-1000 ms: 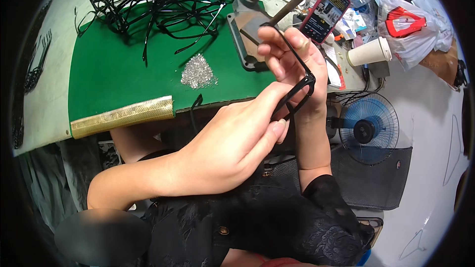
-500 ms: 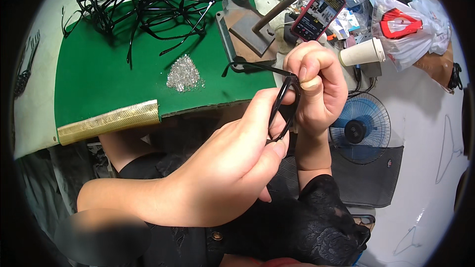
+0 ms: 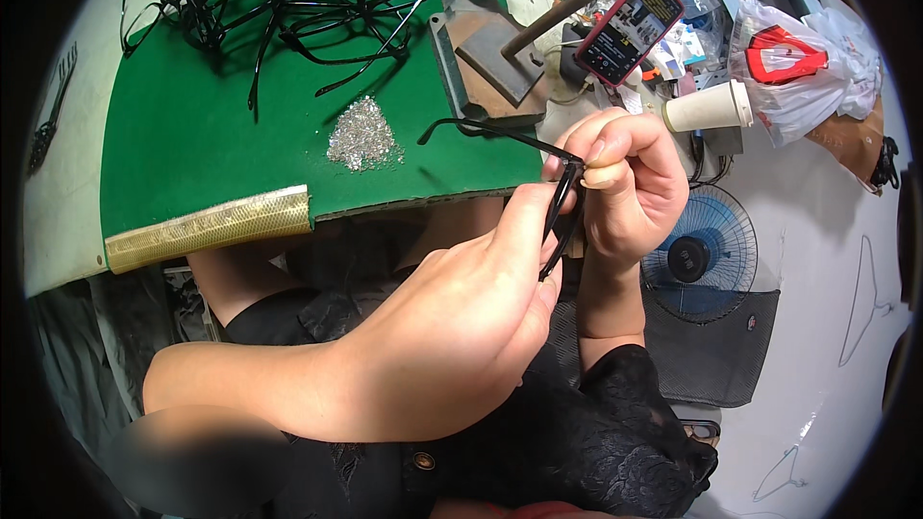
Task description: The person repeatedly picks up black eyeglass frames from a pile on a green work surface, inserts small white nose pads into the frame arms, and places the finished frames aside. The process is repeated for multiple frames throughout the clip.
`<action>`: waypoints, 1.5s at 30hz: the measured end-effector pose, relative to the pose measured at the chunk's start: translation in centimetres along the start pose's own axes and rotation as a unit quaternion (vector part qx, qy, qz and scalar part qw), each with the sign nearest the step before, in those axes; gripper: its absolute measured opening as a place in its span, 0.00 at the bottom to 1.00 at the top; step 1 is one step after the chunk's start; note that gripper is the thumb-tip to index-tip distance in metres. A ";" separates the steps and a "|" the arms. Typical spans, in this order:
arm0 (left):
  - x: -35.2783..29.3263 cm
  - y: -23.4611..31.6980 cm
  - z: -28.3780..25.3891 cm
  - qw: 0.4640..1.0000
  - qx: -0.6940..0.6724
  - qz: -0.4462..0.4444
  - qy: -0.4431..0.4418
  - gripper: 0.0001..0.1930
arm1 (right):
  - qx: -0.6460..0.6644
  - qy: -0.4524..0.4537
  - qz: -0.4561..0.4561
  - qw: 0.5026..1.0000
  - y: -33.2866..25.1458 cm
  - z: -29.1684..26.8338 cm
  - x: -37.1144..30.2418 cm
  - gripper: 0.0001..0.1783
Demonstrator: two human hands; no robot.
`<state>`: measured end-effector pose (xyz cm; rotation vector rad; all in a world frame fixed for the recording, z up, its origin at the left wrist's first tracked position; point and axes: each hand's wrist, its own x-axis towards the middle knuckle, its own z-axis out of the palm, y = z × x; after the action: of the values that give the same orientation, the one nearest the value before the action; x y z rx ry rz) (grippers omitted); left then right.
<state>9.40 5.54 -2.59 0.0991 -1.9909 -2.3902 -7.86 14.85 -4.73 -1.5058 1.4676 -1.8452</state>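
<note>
A black eyeglass frame [image 3: 560, 202] is held up off the near edge of the green work mat [image 3: 212, 149]. My left hand [image 3: 481, 279] is closed around its front, fingers and thumb on the rims. At the hinge corner, my right hand [image 3: 630, 178] pinches thumb against forefinger; whether a tiny part sits between those fingertips cannot be made out. One temple arm [image 3: 500, 132] stretches out leftward over the mat. Beyond it lies a small heap of shiny silvery bits [image 3: 363, 136], probably tiny metal parts. Many more black eyeglass frames [image 3: 288, 5] are piled at the back.
A metal stand with a heavy base [image 3: 495, 67] is behind my hands. A phone [image 3: 630, 29] leans beside it, with a white paper cup [image 3: 709, 107] and plastic bags [image 3: 798, 53] to the right. A gold strip [image 3: 212, 228] edges the mat; a blue fan [image 3: 707, 255] stands below.
The eyeglass frame has turned slightly, so its rims now show more edge-on. Both hands have shifted a little to the right, still gripping it.
</note>
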 end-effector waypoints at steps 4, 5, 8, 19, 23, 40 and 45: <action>0.0 0.0 -0.3 0.999 -0.032 -0.012 -0.022 0.25 | 0.004 0.004 0.011 1.000 0.0 -0.1 -0.2 0.04; 0.0 0.2 -0.4 0.997 -0.072 -0.021 -0.031 0.25 | 0.009 0.008 0.012 1.000 0.0 0.0 -0.2 0.04; 0.0 0.7 -0.7 0.970 -0.226 -0.062 -0.058 0.25 | 0.050 0.020 -0.019 0.998 0.6 0.5 0.0 0.05; 0.0 1.5 -1.7 0.948 -0.299 -0.066 -0.087 0.23 | 0.023 -0.034 -0.075 0.996 0.5 -0.1 1.6 0.06; -0.1 1.6 -1.9 0.943 -0.314 -0.078 -0.081 0.22 | 0.033 -0.037 -0.080 0.996 0.8 0.1 1.7 0.06; 0.0 1.9 -1.8 0.961 -0.266 -0.060 -0.041 0.22 | 0.080 -0.025 -0.078 0.993 1.6 0.6 1.8 0.08; 0.2 1.6 -1.7 0.954 -0.295 -0.030 -0.037 0.22 | 0.069 0.012 -0.061 0.996 1.6 0.6 1.5 0.06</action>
<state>9.33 3.60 -1.36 0.0532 -1.2220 -2.9448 -8.44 12.81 -5.36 -1.5430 1.2549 -1.9964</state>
